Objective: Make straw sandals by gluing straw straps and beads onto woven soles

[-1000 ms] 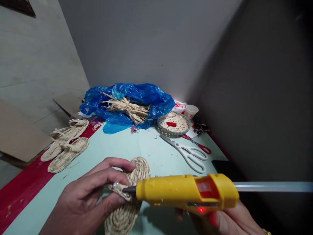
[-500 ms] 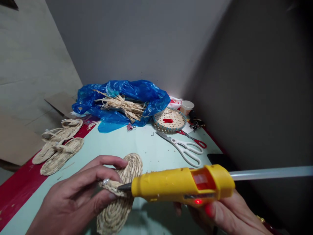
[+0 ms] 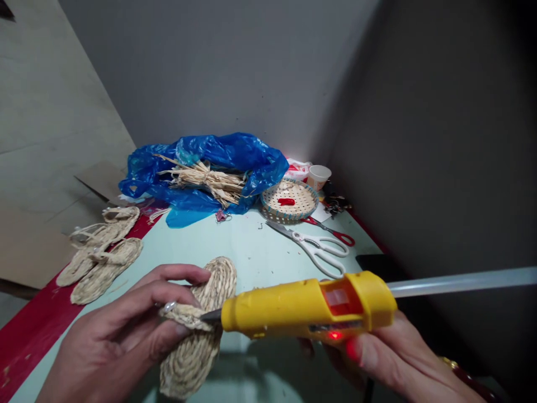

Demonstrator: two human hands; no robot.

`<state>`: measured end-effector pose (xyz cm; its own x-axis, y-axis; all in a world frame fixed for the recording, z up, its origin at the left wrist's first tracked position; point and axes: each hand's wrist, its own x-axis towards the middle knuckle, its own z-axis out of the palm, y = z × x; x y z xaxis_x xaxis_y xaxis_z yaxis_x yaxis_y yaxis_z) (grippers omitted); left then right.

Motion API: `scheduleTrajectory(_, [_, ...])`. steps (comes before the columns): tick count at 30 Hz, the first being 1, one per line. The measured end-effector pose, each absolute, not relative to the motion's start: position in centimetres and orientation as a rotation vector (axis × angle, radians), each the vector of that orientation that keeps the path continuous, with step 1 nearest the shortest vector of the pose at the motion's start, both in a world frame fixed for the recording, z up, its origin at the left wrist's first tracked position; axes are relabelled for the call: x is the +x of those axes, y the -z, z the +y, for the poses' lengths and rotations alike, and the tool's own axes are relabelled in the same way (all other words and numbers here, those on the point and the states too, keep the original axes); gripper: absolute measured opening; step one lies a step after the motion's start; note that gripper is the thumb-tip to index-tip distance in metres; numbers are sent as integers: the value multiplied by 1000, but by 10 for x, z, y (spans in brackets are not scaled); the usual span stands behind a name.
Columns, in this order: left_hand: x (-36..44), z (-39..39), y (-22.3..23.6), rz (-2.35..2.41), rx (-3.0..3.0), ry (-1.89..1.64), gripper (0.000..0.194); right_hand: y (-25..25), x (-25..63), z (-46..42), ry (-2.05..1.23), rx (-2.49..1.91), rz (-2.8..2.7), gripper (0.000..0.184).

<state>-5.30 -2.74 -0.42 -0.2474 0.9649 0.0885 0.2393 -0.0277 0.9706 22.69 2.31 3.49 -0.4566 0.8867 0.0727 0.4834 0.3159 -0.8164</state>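
Note:
Pinched in my left hand (image 3: 121, 330) is a woven straw sandal (image 3: 193, 358), its coiled sole tilted above the table. A braided strap (image 3: 188, 316) with pearl-like beads (image 3: 170, 307) crosses it between my thumb and fingers. My right hand (image 3: 390, 358) grips a yellow hot glue gun (image 3: 289, 308) by its handle, mostly hidden below the body. The gun's dark nozzle (image 3: 212, 317) meets the strap near its right end. A red light glows on the gun's side, and a long translucent glue stick (image 3: 461, 281) sticks out of its back.
A pair of finished-looking straw sandals (image 3: 107, 268) lies at the table's left edge. Behind are a blue plastic bag (image 3: 235, 148) with a straw bundle (image 3: 205, 179), a woven basket (image 3: 306, 210) and a paper cup (image 3: 319, 176). White-handled scissors (image 3: 312, 243) and red-handled scissors (image 3: 342, 238) lie right of centre.
Both hands, with the sandal and glue gun, have shifted slightly left in view. The nozzle stays at the strap, and both grips are unchanged.

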Motion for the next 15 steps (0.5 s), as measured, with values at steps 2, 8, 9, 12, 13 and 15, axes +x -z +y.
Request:
scheduleTrajectory(2, [-53, -28, 5, 1569, 1276, -1326, 9, -35, 226, 23, -1026, -1181, -2064, 52])
scheduleTrajectory(8, [-54, -26, 4, 1580, 1264, -1342, 8, -34, 225, 23, -1080, -1155, -2036, 49])
scheduleTrajectory(9, [-54, -26, 3, 1591, 1269, -1355, 7, -34, 225, 22, -1088, -1155, -2033, 49])
scheduleTrajectory(12, [-53, -25, 0, 1646, 1279, -1381, 6, -34, 225, 22, -1102, -1150, -2030, 52])
scheduleTrajectory(13, [-53, -25, -1, 1669, 1279, -1386, 7, -34, 225, 22, -1104, -1157, -2029, 52])
scheduleTrajectory(15, [-53, -24, -2, 1704, 1278, -1393, 8, -35, 224, 21, -1098, -1181, -2021, 51])
